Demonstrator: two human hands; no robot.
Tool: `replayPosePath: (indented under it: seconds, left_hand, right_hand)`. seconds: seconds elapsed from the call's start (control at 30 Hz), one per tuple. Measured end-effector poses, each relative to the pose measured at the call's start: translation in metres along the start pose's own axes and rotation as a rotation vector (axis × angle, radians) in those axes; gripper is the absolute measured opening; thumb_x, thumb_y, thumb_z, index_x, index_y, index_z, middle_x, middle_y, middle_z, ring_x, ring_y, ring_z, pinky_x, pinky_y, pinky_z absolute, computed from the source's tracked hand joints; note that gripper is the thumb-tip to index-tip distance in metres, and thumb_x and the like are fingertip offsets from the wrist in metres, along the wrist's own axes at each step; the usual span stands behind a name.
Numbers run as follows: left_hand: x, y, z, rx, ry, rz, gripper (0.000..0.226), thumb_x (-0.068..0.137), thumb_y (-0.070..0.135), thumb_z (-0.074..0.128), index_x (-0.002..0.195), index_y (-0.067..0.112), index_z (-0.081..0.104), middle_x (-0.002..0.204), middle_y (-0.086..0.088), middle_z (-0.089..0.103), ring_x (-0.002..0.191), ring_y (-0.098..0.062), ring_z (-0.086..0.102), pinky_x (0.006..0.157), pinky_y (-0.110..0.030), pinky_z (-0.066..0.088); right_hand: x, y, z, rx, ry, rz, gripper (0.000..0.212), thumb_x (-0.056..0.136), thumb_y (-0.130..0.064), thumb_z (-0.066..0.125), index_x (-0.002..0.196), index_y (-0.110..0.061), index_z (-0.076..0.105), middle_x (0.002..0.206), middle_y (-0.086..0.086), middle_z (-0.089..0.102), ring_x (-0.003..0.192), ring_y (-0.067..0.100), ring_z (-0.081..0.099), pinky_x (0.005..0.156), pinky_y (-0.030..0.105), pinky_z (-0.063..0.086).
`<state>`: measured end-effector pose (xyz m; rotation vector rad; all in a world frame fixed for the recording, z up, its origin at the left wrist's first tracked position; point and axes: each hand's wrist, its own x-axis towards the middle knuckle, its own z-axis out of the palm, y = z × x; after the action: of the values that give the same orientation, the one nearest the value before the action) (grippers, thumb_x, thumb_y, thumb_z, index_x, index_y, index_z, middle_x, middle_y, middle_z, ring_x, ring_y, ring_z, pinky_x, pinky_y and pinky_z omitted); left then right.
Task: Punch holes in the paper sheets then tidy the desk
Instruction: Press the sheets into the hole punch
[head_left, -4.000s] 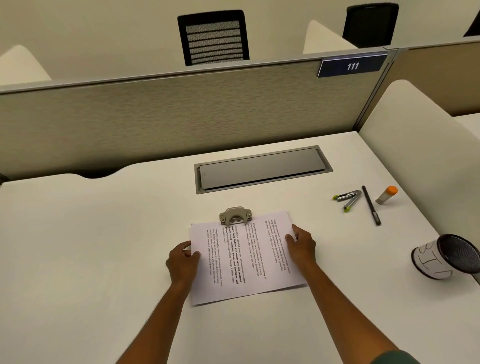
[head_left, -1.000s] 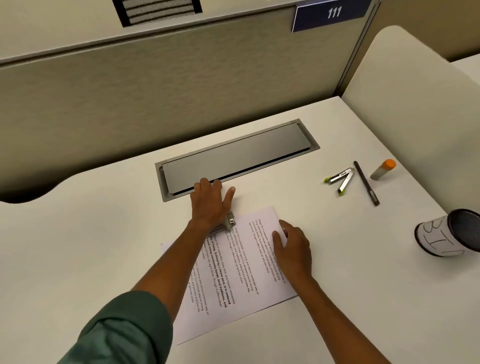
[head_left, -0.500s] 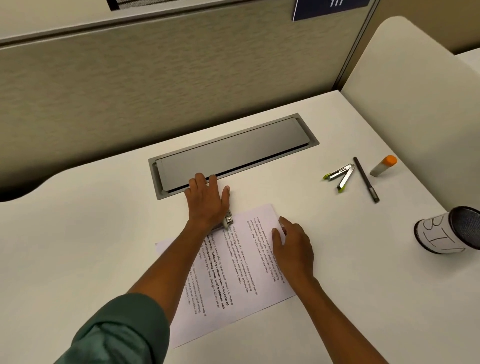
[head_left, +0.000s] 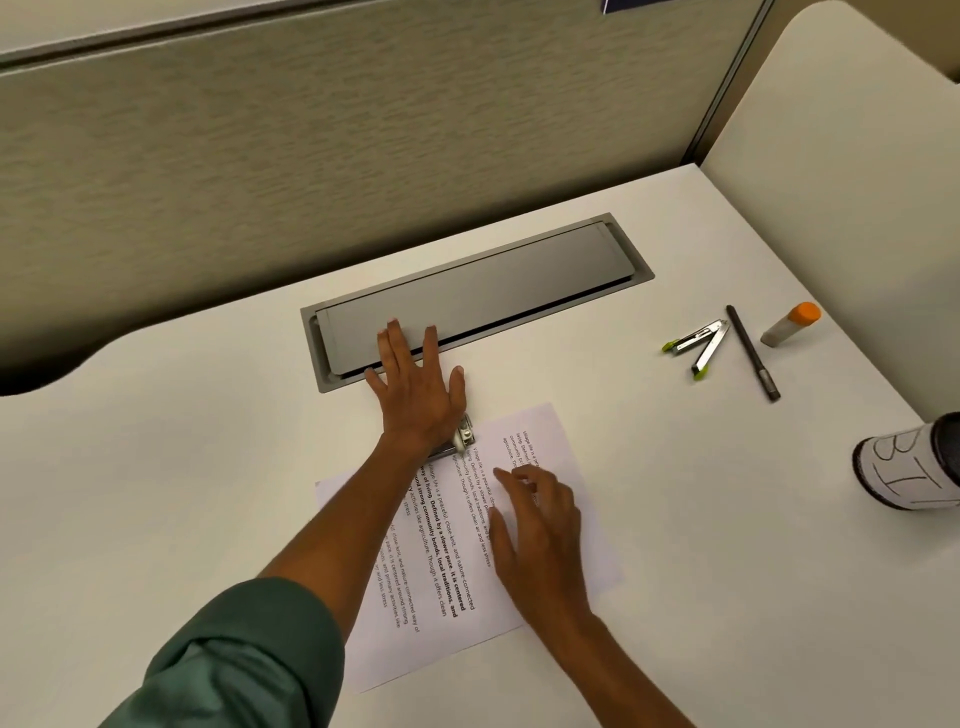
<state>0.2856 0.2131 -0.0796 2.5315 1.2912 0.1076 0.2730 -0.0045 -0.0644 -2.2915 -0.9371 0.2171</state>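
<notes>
Both hands down, L hand (head_left: 415, 400) flat on punch (head_left: 464, 435), R hand (head_left: 540, 525) on sheets (head_left: 582, 525)

The left hand (head_left: 415, 400) lies flat on the hole punch (head_left: 464, 435), just behind the paper sheets (head_left: 467, 545) under the right hand (head_left: 540, 525). Well right of both hands lie a stapler (head_left: 698, 345), pen (head_left: 752, 352) and glue stick (head_left: 790, 323) on the tabletop (head_left: 182, 467).

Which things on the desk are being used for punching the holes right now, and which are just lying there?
In use:
- paper sheets, under the right hand
- hole punch, pressed by the left hand

Just lying about:
- stapler
- pen
- glue stick
- cup on its side
</notes>
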Motion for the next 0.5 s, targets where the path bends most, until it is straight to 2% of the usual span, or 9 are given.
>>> replayPosePath:
  seconds: [0.17, 0.27, 0.5]
  left_hand:
    - [0.002, -0.004, 0.006, 0.061, -0.02, -0.006, 0.07, 0.096, 0.055, 0.031, 0.154, 0.031, 0.0, 0.16, -0.012, -0.021, 0.148, -0.03, -0.019, 0.114, -0.065, -0.003]
    - [0.003, -0.005, 0.009, 0.066, -0.031, -0.005, 0.071, 0.096, 0.056, 0.029, 0.153, 0.032, -0.006, 0.159, -0.012, -0.023, 0.147, -0.03, -0.021, 0.114, -0.066, -0.005]
    - [0.005, -0.005, 0.008, 0.076, -0.063, -0.006, 0.071, 0.097, 0.056, 0.027, 0.153, 0.032, -0.01, 0.159, -0.011, -0.024, 0.147, -0.029, -0.022, 0.114, -0.066, -0.006]
  right_hand:
    - [-0.005, -0.003, 0.012, 0.012, 0.013, 0.001, 0.038, 0.083, -0.02, 0.07, 0.12, -0.016, 0.064, 0.12, 0.008, 0.062, 0.109, 0.024, 0.059, 0.09, 0.042, 0.054]
    - [-0.005, 0.001, 0.013, -0.003, 0.019, 0.017, 0.037, 0.084, -0.022, 0.069, 0.121, -0.017, 0.064, 0.122, 0.007, 0.062, 0.11, 0.023, 0.059, 0.092, 0.04, 0.053]
    - [0.0, 0.004, 0.016, -0.031, 0.004, 0.024, 0.033, 0.083, -0.022, 0.071, 0.116, -0.017, 0.067, 0.119, 0.007, 0.063, 0.108, 0.024, 0.059, 0.089, 0.041, 0.054]
